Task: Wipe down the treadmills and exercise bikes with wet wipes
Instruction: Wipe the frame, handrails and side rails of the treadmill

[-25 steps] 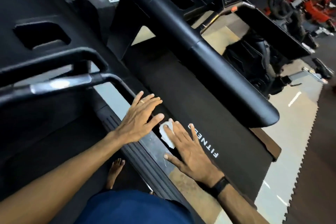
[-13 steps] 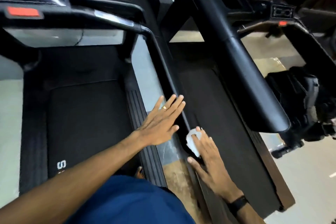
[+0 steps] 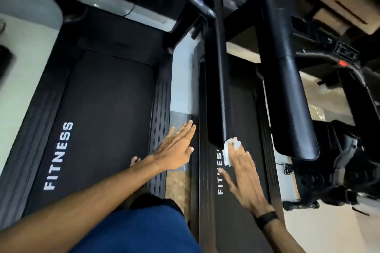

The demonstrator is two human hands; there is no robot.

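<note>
Presently, seen from the head camera looking down:

Right hand: the right hand [image 3: 244,172] is lying flat with fingers stretched out and slightly spread, pressing a wet wipe against the right-hand treadmill; it is not curling round the cloth, only pushing it with straight fingers.

Wet wipe: the white wet wipe [image 3: 228,151] is sitting crumpled under the right fingertips, touching the lower end of the left handrail [image 3: 219,92] of the right treadmill and lying over the belt's lettering.

Left hand: the left hand [image 3: 176,148] is reaching forward with fingers straight and together, thumb out, holding nothing; it is hovering or resting over the gap between the two machines, beside the ribbed side rail [image 3: 159,121] of the left treadmill. A ring [image 3: 177,132] is showing on one finger.

Right treadmill: the right treadmill [image 3: 242,230] is showing a dark belt with white letters partly covered by the hand and wipe; its thick padded right handrail [image 3: 287,80] is running above it.

Left treadmill: the left treadmill [image 3: 102,109] is lying beside it, belt marked FITNESS [image 3: 59,155] in white.

Person: a black wristband [image 3: 265,219] is sitting on the right wrist; blue clothing [image 3: 139,232] is filling the bottom edge, and bare toes [image 3: 135,160] are showing just behind the left wrist.
</note>
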